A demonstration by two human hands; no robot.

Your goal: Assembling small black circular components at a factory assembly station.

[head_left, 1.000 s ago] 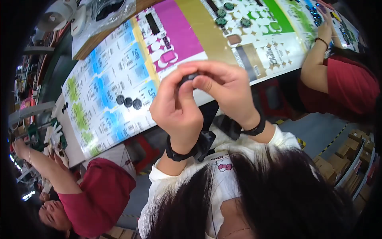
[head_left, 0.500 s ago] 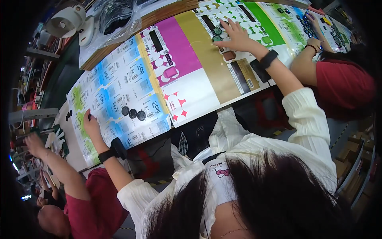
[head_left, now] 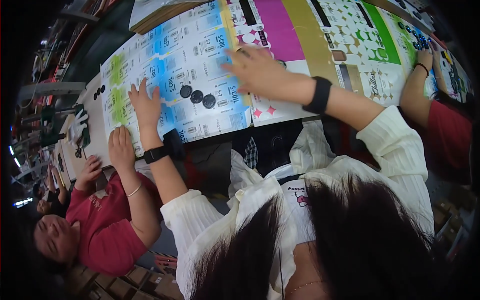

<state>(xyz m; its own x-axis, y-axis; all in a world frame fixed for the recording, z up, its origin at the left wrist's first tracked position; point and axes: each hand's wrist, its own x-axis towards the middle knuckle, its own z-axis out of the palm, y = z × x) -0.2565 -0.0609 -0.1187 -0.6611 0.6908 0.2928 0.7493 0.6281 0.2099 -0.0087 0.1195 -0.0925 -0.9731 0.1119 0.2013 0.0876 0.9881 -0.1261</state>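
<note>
My left hand [head_left: 146, 104] is spread open over the printed sheet covering the table, just left of three round black pieces [head_left: 196, 96] lying in a slanting row. Nothing shows in its fingers. To their right, my right hand [head_left: 260, 71] reaches across the sheet, slightly blurred, palm down with the fingers apart. A dark greenish round piece [head_left: 281, 64] peeks out behind the back of this hand, and a dark edge shows by its fingertips. What lies beneath the palm is hidden.
Small black pieces [head_left: 99, 92] lie toward the table's left end. A co-worker's hand [head_left: 121, 146] rests at the near left edge, close to my left wrist. At the right, another person's hand [head_left: 424, 59] is among dark pieces. A wooden board [head_left: 165, 16] edges the far side.
My right hand has swept left from the gold and green area, and the dark pieces there are gone from that spot. My left hand has spread its fingers. The left co-worker's hand came to the table.
</note>
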